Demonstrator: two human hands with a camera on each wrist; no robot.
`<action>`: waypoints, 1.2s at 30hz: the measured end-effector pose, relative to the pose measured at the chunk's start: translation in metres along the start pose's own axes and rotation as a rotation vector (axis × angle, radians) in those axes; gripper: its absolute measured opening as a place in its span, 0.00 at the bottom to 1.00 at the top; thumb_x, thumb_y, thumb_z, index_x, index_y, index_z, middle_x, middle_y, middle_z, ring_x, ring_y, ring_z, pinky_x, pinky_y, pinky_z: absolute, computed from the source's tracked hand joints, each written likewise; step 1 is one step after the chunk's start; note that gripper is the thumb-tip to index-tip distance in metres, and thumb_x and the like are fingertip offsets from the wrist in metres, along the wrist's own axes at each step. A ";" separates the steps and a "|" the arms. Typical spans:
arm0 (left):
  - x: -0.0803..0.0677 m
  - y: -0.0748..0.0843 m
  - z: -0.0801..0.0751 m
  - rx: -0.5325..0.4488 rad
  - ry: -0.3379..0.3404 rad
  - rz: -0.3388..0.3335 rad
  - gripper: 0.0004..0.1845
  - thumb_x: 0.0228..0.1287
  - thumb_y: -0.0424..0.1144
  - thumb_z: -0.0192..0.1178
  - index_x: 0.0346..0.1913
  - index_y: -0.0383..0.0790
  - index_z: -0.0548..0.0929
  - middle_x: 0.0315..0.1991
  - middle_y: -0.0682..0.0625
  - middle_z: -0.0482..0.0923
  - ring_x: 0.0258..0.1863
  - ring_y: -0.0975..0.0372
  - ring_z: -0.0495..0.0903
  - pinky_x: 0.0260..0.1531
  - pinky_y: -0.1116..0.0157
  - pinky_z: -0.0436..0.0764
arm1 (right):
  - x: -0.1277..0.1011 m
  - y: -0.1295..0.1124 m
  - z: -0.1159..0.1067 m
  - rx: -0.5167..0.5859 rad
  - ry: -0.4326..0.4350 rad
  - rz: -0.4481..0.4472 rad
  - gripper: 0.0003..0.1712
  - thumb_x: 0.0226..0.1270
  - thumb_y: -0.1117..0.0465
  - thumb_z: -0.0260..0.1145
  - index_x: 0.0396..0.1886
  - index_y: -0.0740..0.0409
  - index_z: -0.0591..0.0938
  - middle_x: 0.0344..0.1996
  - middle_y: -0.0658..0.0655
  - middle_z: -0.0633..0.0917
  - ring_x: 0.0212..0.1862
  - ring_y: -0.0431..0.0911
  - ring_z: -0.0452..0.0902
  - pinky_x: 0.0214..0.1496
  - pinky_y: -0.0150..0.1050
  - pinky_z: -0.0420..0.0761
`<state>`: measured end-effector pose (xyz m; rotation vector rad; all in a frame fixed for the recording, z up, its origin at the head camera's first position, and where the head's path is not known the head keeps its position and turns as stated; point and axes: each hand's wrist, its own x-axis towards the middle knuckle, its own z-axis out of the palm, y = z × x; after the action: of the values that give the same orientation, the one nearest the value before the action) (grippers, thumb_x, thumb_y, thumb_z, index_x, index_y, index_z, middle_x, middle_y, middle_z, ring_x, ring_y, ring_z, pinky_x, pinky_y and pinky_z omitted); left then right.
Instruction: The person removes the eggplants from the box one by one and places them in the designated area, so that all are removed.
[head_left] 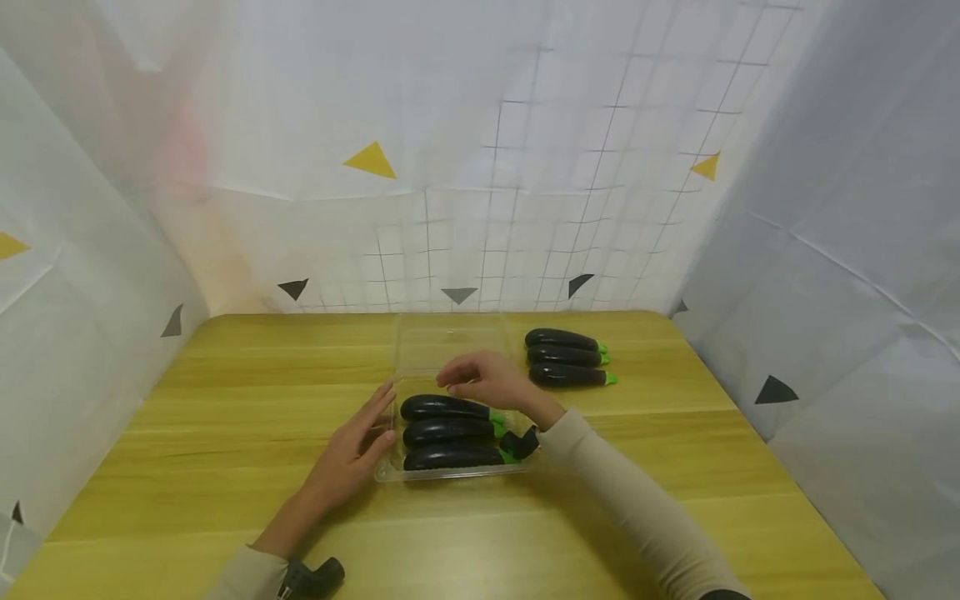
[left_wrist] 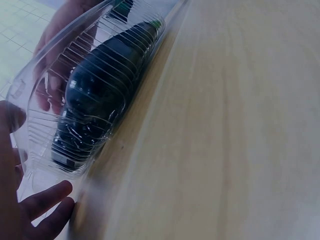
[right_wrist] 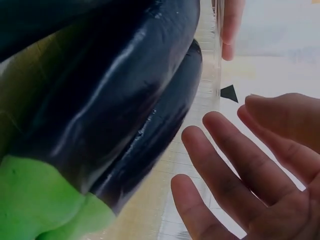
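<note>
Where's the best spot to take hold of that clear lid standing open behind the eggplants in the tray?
Probably the clear lid by its free far edge, reached from above. It hinges along the tray behind the three eggplants, and the right hand hovers there.

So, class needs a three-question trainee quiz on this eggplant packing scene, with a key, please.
1. How many eggplants lie in the clear clamshell tray?
2. True or false: the left hand grips an eggplant.
3. Where are the loose eggplants? A) on the wooden table, to the right of the tray and farther back B) stacked on the lid C) in the right hand

Key: 1. three; 2. false, its straight fingers rest at the tray's left edge; 3. A
</note>
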<state>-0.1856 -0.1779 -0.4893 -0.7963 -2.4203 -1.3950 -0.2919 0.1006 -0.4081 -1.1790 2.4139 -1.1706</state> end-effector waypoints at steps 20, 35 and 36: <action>0.000 -0.001 -0.001 -0.016 -0.010 0.018 0.33 0.81 0.35 0.55 0.83 0.46 0.59 0.82 0.43 0.53 0.63 0.48 0.79 0.62 0.56 0.79 | -0.001 0.014 0.012 0.025 -0.147 0.050 0.25 0.67 0.73 0.72 0.63 0.61 0.85 0.60 0.56 0.85 0.60 0.50 0.82 0.61 0.40 0.82; 0.001 0.002 -0.001 -0.006 -0.009 0.010 0.33 0.81 0.34 0.56 0.83 0.46 0.60 0.82 0.44 0.53 0.63 0.49 0.79 0.62 0.58 0.79 | -0.004 0.020 0.013 0.052 -0.123 0.039 0.25 0.68 0.73 0.71 0.64 0.58 0.85 0.60 0.53 0.85 0.61 0.47 0.81 0.61 0.38 0.81; 0.000 0.001 -0.001 -0.004 -0.007 0.013 0.33 0.81 0.34 0.56 0.83 0.46 0.60 0.82 0.44 0.53 0.63 0.49 0.79 0.62 0.57 0.79 | -0.004 0.020 0.013 0.053 -0.120 0.035 0.25 0.68 0.73 0.70 0.64 0.58 0.85 0.60 0.53 0.85 0.61 0.47 0.81 0.61 0.38 0.81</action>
<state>-0.1853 -0.1781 -0.4877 -0.8178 -2.4134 -1.3949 -0.2944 0.1034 -0.4317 -1.1521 2.2919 -1.1136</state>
